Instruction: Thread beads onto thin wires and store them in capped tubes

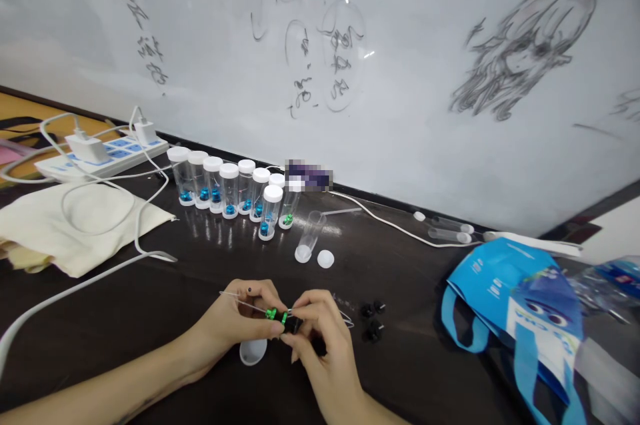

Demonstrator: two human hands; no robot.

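Observation:
My left hand (233, 319) pinches a small green and black part (277, 315) between thumb and fingers. A thin pale wire or rod (240, 299) runs out from this part to the left. On the other side my right hand (327, 338) is closed on the black end of the same part, and a thin whitish loop (349, 320) shows past its knuckles. Both sets of fingertips almost meet, hiding much of the part. Just below my left hand lies a small white round dish or cap (253, 352). Several small black pieces (373, 329) lie right of my right hand.
Several clear tubes with white lids (229, 190) stand behind, holding blue pieces, one green. An open clear tube (310, 235) leans near a loose white lid (326, 259). A power strip (117, 151), cables, cream cloth (85, 221) and blue bag (520, 305) flank the hands.

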